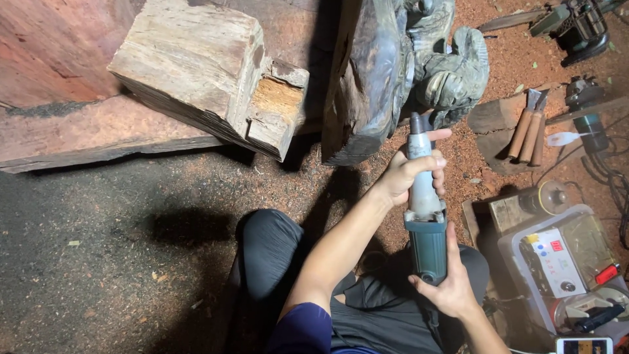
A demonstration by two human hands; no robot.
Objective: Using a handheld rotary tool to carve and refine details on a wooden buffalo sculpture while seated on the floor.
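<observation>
Head view, looking straight down. One die grinder [424, 210] in play, and both hands on it. The left hand [411, 172] is wrapped around the pale grey neck, fingers curled tight over the barrel, thumb stretched up toward the nose. The right hand [451, 283] cups the teal rear body from below, fingers closed around its butt end.

The grinder sits in front of the person's lap, above two dark-trousered knees [268, 246]. Its long axis runs nearly vertical in the frame, leaning only slightly. The dark nose points up and away from the body, right at the lower edge of the dark wood carving [393, 72]; whether the tip touches the wood, I cannot tell.

Count around it: one carving, standing on the reddish sawdust floor [164, 196]. One big pale timber block [209, 72] to the left, leaning over one long reddish slab [78, 134]. To the right, three wooden-handled chisels [529, 131] lie side by side on a wood offcut, well apart from the hands. Two more power tools rest at the upper right: one dark [576, 26], one teal [586, 108]. One clear plastic box [563, 262] of oddments sits just beside the right knee.
</observation>
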